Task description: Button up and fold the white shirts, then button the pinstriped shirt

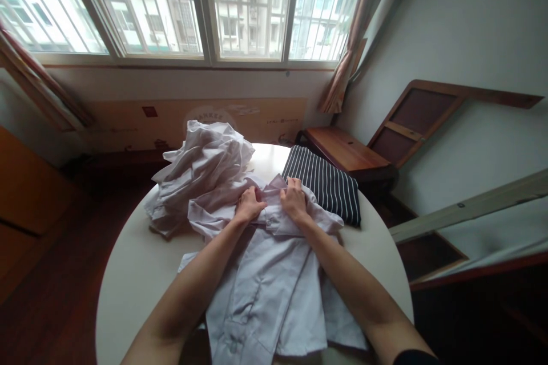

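A pale grey-white shirt point(274, 285) lies spread over the round table, its lower part hanging past the near edge. Both hands are at its collar end. My left hand point(250, 204) has its fingers curled on the fabric left of the collar, thumb pointing inward. Opposite it, my right hand point(293, 198) grips the cloth on the collar's right side, fingers bent over it. A crumpled heap of similar pale garments point(205, 165) sits to the left and touches the shirt. Folded black cloth with white stripes point(323, 182) rests at the right, partly against the shirt's sleeve.
The white round table point(132, 274) carries all the clothes. Behind it stand a wooden bench or side table point(342, 145) and a printed board point(274, 117) below barred windows. Curtains point(342, 80) hang on both sides. A wooden frame panel point(415, 114) leans at the right wall.
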Motion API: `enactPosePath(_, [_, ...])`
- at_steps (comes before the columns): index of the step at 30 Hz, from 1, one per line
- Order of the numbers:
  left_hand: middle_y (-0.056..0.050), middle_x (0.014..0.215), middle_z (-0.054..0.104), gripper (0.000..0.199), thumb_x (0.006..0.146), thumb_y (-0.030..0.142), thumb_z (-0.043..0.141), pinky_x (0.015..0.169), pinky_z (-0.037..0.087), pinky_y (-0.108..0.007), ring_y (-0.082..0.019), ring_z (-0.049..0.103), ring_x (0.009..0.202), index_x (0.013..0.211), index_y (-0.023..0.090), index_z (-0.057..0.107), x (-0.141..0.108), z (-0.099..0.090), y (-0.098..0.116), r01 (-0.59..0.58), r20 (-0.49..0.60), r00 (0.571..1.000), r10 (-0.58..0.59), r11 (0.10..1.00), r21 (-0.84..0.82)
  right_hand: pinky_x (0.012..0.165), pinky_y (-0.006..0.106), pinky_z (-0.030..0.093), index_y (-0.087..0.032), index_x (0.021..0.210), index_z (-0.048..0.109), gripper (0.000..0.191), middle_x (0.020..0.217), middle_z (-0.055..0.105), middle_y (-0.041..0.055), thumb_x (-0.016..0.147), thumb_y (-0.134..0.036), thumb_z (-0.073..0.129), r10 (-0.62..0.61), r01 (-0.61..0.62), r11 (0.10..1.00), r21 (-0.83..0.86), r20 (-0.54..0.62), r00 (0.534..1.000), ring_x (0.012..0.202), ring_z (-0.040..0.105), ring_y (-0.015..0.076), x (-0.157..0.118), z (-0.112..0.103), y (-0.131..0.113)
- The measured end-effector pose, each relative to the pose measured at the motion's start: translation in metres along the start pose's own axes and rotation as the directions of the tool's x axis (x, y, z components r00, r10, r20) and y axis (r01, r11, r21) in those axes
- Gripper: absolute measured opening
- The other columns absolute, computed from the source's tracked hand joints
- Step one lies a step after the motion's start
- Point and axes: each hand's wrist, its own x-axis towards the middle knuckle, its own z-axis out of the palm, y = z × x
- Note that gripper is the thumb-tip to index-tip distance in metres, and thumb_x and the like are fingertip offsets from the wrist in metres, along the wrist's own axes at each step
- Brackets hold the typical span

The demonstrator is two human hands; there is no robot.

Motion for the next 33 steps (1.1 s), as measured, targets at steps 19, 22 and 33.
enactPosePath(19, [-0.016, 0.088, 0.067, 0.024, 0.073, 0.035, 0.065, 0.067, 0.043, -0.028, -0.023, 0.063, 0.081, 0.078, 0.012, 0.06, 0.042, 0.015, 0.022, 0.129, -0.148, 0.974, -0.171, 0.957, -0.259, 0.08, 0.032, 0.046, -0.016, 0.095, 0.064, 0.022, 0.092, 0.065, 0.007, 0.08, -0.014, 0.048, -0.236, 0.284, 0.9, 0.331, -0.178, 0.955, 0.081, 0.058, 0.0187, -0.01, -0.002, -0.007])
enactPosePath(22, [-0.009, 0.078, 0.066, 0.021, 0.071, 0.032, 0.068, 0.063, 0.044, -0.025, -0.016, 0.061, 0.069, 0.076, 0.014, 0.059, 0.037, 0.017, 0.016, -0.006, -0.19, 0.967, -0.168, 0.734, -0.679, 0.075, 0.031, 0.047, -0.016, 0.092, 0.065, 0.02, 0.091, 0.066, 0.0064, 0.079, -0.016, 0.051, -0.191, 0.256, 0.89, 0.378, -0.2, 0.961, 0.072, 0.057, 0.0168, -0.002, -0.01, -0.011])
enactPosePath(33, [-0.003, 0.071, 0.065, 0.026, 0.056, 0.027, 0.078, 0.064, 0.046, -0.025, -0.012, 0.058, 0.065, 0.072, 0.012, 0.065, 0.01, -0.009, 0.011, -0.114, -0.103, 0.993, 0.054, 0.29, -0.95, 0.075, 0.03, 0.049, -0.016, 0.083, 0.067, 0.017, 0.084, 0.07, 0.0061, 0.076, -0.018, 0.051, -0.138, 0.078, 0.76, 0.645, 0.043, 0.99, 0.077, 0.063, 0.0171, 0.011, -0.013, -0.04])
